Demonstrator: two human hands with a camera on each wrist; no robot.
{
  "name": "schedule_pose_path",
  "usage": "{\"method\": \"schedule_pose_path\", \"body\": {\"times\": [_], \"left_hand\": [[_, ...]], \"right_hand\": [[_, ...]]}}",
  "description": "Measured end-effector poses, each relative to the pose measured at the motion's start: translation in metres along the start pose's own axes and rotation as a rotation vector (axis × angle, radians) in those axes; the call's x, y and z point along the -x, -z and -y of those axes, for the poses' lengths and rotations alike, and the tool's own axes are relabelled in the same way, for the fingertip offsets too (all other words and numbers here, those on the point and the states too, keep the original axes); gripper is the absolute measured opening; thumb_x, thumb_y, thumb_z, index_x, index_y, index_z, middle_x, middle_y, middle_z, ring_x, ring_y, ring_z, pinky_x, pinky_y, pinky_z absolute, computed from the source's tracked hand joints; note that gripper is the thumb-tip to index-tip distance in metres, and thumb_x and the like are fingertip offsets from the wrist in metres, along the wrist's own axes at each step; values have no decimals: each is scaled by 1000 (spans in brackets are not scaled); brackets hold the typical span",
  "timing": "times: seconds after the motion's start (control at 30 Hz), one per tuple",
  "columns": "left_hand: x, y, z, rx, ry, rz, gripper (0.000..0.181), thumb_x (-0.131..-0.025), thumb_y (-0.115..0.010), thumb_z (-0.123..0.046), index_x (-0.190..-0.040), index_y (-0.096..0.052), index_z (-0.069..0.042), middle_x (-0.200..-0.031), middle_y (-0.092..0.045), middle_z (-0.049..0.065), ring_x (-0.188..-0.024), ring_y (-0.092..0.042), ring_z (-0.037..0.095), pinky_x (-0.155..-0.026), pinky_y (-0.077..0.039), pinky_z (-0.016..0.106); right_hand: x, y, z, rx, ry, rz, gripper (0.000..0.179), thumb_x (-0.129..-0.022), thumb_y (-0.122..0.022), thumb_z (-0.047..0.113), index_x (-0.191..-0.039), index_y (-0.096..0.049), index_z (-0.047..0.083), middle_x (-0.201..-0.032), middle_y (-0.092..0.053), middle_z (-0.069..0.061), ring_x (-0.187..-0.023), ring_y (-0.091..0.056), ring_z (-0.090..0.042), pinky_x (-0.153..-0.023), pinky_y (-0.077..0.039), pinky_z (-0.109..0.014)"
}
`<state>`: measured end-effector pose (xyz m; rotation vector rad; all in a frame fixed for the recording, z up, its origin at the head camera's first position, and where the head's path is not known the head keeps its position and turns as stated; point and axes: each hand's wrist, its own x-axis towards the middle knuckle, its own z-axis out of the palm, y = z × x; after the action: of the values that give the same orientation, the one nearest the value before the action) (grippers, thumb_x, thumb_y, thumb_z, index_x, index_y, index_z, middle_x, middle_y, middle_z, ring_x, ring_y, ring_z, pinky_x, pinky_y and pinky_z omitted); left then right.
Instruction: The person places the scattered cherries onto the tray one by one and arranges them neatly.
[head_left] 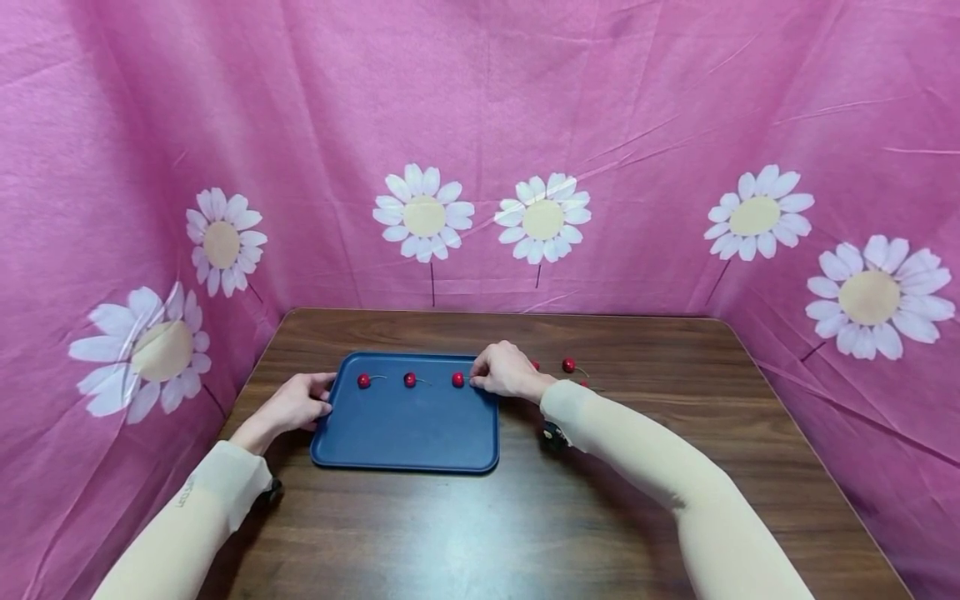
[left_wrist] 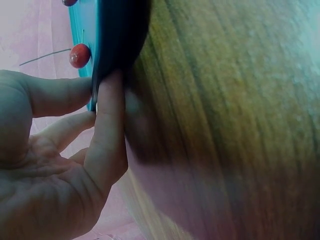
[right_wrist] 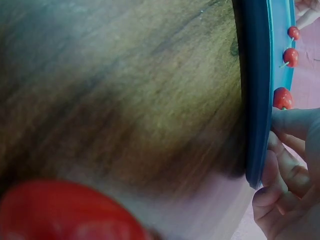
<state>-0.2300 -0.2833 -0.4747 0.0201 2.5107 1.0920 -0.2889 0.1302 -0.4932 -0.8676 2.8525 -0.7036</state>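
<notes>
A blue rectangular tray point(head_left: 405, 429) lies on the wooden table, with three red cherries in a row along its far side. My left hand point(head_left: 296, 402) holds the tray's left rim; the left wrist view shows the thumb over the edge and a finger point(left_wrist: 107, 125) under it. At the tray's far right corner, my right hand point(head_left: 506, 371) pinches the stem end of the rightmost cherry point(head_left: 458, 380), whose stem is mostly hidden by the fingers. The middle cherry point(head_left: 410, 380) and left cherry point(head_left: 363, 381) rest with their stems pointing right.
Right of the tray, a cherry point(head_left: 569, 365) lies on the table point(head_left: 675, 375), with two others partly hidden behind the right hand and sleeve. One large red cherry point(right_wrist: 65, 215) fills the near corner of the right wrist view. A pink flowered cloth point(head_left: 480, 100) surrounds the table.
</notes>
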Motion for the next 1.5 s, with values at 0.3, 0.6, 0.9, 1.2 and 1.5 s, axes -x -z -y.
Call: {"method": "schedule_pose_path", "body": {"times": [0.3, 0.6, 0.9, 1.2, 1.5], "left_hand": [[-1, -2, 2, 8, 15, 6, 74, -101, -66, 5, -169, -38, 9, -118, -65, 22, -98, -69, 23, -79, -71, 44], [-1, -4, 7, 17, -25, -2, 74, -99, -66, 6, -168, -39, 11, -114, -65, 21, -93, -68, 20, -75, -70, 43], [1, -6, 7, 29, -40, -16, 75, -97, -67, 7, -167, -40, 12, -113, -66, 22, -90, -68, 17, -72, -69, 42], [1, -10, 5, 29, -52, -14, 75, -96, -67, 6, -167, -40, 11, -114, -67, 22, -92, -70, 18, -73, -70, 43], [1, -4, 3, 24, -55, -19, 75, -97, -67, 6, -167, -39, 13, -113, -66, 23, -92, -70, 18, -73, -70, 43]], "right_hand": [[-4, -6, -11, -33, 52, -7, 8, -98, -86, 27, -95, -92, 23, -91, -85, 7, -84, -71, -9, -80, -64, -34], [-1, -5, 0, 25, 16, -7, 5, -97, -87, 26, -94, -91, 24, -88, -85, 9, -82, -70, -5, -76, -61, -30], [-3, -9, 2, 53, 33, -9, 7, -96, -88, 28, -94, -90, 22, -86, -84, 9, -83, -71, -8, -75, -61, -32], [15, 10, 0, -69, 19, -16, 30, -97, -87, 34, -120, -88, 15, -106, -86, -1, -85, -70, -12, -80, -63, -34], [66, 58, -8, -125, 79, -81, 58, -97, -87, 44, -144, -75, 12, -143, -78, -9, -107, -78, -34, -99, -65, -55]]}}
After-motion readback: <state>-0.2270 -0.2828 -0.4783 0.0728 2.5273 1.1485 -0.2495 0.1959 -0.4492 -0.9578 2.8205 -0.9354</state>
